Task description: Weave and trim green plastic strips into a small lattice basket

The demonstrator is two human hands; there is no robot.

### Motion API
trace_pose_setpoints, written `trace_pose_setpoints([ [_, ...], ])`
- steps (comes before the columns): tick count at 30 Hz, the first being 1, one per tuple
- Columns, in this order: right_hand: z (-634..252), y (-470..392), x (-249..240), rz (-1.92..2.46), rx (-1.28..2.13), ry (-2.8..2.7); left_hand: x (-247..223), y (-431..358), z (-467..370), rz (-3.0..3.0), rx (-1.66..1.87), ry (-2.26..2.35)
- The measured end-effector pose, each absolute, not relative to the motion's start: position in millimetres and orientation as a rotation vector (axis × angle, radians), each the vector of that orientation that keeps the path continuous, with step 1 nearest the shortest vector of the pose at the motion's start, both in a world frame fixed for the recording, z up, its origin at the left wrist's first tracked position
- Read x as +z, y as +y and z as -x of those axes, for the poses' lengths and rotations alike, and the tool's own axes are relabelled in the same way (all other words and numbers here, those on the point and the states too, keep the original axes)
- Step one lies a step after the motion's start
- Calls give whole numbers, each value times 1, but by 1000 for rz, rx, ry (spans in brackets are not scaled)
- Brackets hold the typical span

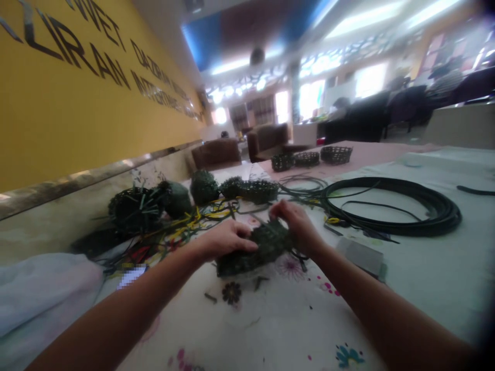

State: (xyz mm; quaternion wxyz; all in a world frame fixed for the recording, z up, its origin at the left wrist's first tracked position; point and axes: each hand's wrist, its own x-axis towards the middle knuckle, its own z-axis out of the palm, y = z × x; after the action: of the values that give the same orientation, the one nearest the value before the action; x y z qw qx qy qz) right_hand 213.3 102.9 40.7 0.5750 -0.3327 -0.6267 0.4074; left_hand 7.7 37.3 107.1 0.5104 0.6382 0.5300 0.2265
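A dark green woven basket lies on its side on the flowered tablecloth, straight in front of me. My left hand grips its upper left side, thumb over the weave. At the basket's far right end, my right hand has its fingers curled at the rim. Whether a loose strip is pinched in those fingers is too blurred to see. Short green offcuts lie on the cloth close to the basket.
Several green woven baskets stand at the back left, among loose yellow and green strips. A large coil of dark green strip lies right, near a grey flat box. White cloth is bunched at left; chairs stand beyond.
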Motion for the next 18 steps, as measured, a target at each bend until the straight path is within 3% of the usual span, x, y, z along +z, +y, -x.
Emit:
trace_pose_setpoints([
  [4, -209, 99, 42, 671, 745, -1480, 116, 29, -1, -1173, 1015, 1317],
  [7, -196, 86, 39, 620, 808, -1531, 114, 21, -11, -1066, 1216, 1313],
  [13, -175, 53, 45, 690, 969, -1436, 89, 5, -46, -1154, 1331, 1286],
  [18, -177, 47, 52, 557, 1334, -1258, 84, 1, -56, -1473, 1382, 1444],
])
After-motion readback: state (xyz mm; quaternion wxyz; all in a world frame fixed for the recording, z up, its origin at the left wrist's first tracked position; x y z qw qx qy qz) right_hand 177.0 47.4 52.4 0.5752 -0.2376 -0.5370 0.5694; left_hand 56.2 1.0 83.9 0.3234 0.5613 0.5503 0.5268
